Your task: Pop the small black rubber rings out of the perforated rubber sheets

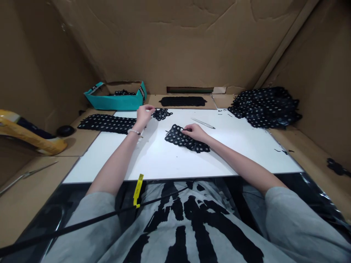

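Right hand (195, 132): thumb and fingertips together, pinching black material at the far edge of the patch (177, 137). The patch lies on the board (153, 164), on the body side of this grip; its long axis slants from far left to near right, the near-right end beneath the wrist. Left hand (144, 114): farther out, fingertips at the left edge of the rings (162, 115); whether they pinch one cannot be told. The rings lie beyond the patch and to its left, apart from it, and nearer the left hand. Outward: the strip (106, 123), running partly behind the left wrist; the pen (203, 123), beyond the right hand; the heap (265, 107), far right.
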{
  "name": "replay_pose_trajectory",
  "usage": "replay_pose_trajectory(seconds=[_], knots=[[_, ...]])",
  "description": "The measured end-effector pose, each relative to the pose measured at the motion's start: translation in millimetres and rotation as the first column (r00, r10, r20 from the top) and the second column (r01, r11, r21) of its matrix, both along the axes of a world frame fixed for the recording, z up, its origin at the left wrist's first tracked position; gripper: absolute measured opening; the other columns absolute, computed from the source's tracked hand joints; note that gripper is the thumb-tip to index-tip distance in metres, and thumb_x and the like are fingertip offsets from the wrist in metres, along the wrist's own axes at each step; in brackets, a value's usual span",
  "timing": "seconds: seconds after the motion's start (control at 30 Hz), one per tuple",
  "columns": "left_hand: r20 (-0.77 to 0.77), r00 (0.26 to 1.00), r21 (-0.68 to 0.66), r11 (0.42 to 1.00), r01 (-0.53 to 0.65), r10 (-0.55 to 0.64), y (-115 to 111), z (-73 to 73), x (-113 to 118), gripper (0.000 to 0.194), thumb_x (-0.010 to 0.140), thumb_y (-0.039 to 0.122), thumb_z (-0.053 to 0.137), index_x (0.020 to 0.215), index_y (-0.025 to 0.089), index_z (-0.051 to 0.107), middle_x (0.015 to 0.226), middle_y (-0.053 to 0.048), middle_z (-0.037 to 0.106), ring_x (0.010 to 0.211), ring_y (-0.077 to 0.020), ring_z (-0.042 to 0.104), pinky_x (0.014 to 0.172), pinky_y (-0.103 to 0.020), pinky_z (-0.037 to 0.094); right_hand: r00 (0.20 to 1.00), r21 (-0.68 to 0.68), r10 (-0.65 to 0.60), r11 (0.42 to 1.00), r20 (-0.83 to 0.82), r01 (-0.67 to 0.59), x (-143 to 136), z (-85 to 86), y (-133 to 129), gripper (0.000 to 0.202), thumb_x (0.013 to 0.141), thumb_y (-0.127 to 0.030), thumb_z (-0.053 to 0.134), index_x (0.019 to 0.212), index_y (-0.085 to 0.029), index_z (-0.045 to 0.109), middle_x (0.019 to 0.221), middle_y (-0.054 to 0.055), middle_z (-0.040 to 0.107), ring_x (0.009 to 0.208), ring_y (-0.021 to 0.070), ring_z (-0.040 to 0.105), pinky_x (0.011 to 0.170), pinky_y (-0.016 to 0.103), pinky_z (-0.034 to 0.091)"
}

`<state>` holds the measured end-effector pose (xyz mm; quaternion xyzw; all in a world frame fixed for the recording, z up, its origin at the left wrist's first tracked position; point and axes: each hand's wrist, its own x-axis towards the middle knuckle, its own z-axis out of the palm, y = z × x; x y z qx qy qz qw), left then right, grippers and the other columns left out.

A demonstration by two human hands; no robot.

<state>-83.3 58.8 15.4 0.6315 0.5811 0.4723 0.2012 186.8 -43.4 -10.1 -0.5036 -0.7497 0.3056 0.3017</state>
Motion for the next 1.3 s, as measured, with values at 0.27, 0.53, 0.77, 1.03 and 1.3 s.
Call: replay_pose_trajectory(seconds=[0.27,0.53,0.77,1.03,1.3], knots=[[-0.194,0.981,-0.035,0.999,-0.013,0.006,15,-23.5,-16,0.023,0.078,0.019,0.064,0.095,0.014,0.077,0.100,-0.013,0.077,0.098,-0.0270,0.068,0.097,-0.034,0.048,1.000,0.027,0.004,1.000,-0.008,-0.004,0,-0.3,-3,0.026,0.087,-0.038,0.062,0.081,-0.016,0.075,0.082,0.005,0.074,0.078,0.0192,0.061,0.077,0.031,0.041],[-0.329,0.840,-0.037,0.894,0.446,-0.432,-22,8.9,17,0.030,0.081,0.035,0.068,0.102,0.017,0.079,0.097,-0.009,0.076,0.084,-0.0219,0.063,0.082,-0.032,0.048,0.997,0.045,0.016,0.999,-0.077,-0.013,-1,-5.5,0,0.030,0.088,-0.040,0.061,0.095,-0.016,0.079,0.092,0.006,0.078,0.080,0.0195,0.062,0.077,0.031,0.043],[-0.475,0.568,-0.127,0.691,0.711,-0.672,-55,16.9,60,0.029,0.079,0.049,0.075,0.087,0.021,0.081,0.086,-0.007,0.076,0.088,-0.0236,0.064,0.083,-0.034,0.046,0.975,0.062,0.105,0.994,-0.194,-0.094,0,-8.5,2,0.036,0.088,-0.044,0.061,0.101,-0.016,0.080,0.098,0.007,0.079,0.086,0.0212,0.065,0.081,0.031,0.045],[-0.314,0.605,-0.234,0.678,0.697,-0.731,-42,8.3,54,0.021,0.074,0.031,0.077,0.091,0.019,0.082,0.086,-0.007,0.080,0.076,-0.0194,0.066,0.075,-0.032,0.049,0.991,0.018,0.037,0.999,-0.129,-0.035,1,-7.2,1,0.042,0.082,-0.053,0.066,0.091,-0.015,0.080,0.079,0.004,0.075,0.072,0.0174,0.058,0.069,0.029,0.039],[-0.173,0.952,-0.109,0.966,0.235,-0.251,-7,1.6,5,0.023,0.077,0.017,0.072,0.099,0.013,0.078,0.085,-0.007,0.077,0.082,-0.0200,0.067,0.081,-0.033,0.052,0.997,0.014,0.017,1.000,-0.076,-0.016,2,-7.6,4,0.035,0.083,-0.048,0.062,0.078,-0.016,0.075,0.073,0.003,0.070,0.070,0.0168,0.055,0.069,0.029,0.039]])
